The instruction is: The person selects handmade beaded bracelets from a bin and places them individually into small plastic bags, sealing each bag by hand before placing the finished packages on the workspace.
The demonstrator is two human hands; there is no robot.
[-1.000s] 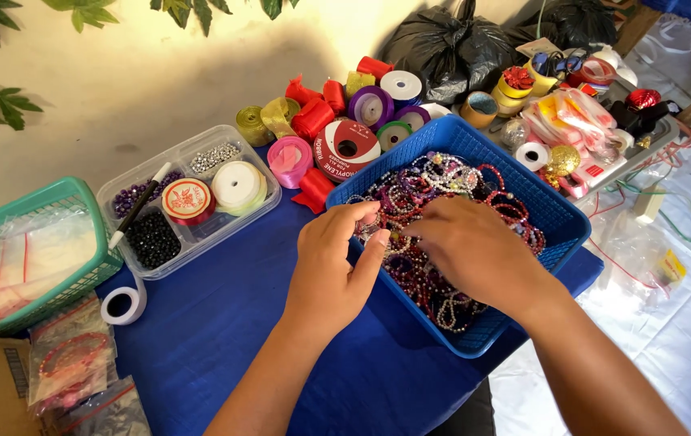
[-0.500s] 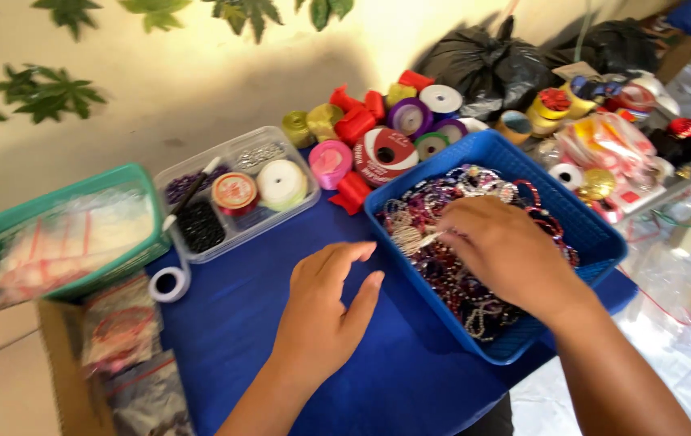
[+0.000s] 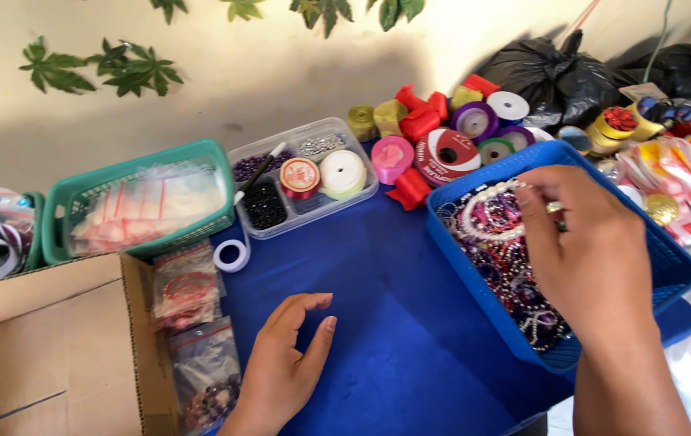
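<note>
My right hand [image 3: 588, 250] reaches into a blue plastic basket [image 3: 668, 266] full of beaded bracelets [image 3: 503, 242], its fingers curled down among the purple and white strands. Whether it grips one I cannot tell. My left hand [image 3: 285, 363] rests on the blue tablecloth [image 3: 378, 274] to the left of the basket, fingers loosely curled and holding nothing. Small clear bags with bracelets [image 3: 192, 291] lie just left of that hand.
A cardboard box [image 3: 46, 347] stands at the lower left. Behind it is a green basket [image 3: 143, 206] of clear bags. A clear bead organiser [image 3: 305, 178], a white tape roll [image 3: 232, 254] and ribbon spools [image 3: 442, 133] sit further back. Black bags [image 3: 547, 69] lie against the wall.
My left hand has left the blue basket and moved down and left onto the cloth. My right hand stays among the bracelets. The view has shifted left, showing the cardboard box.
</note>
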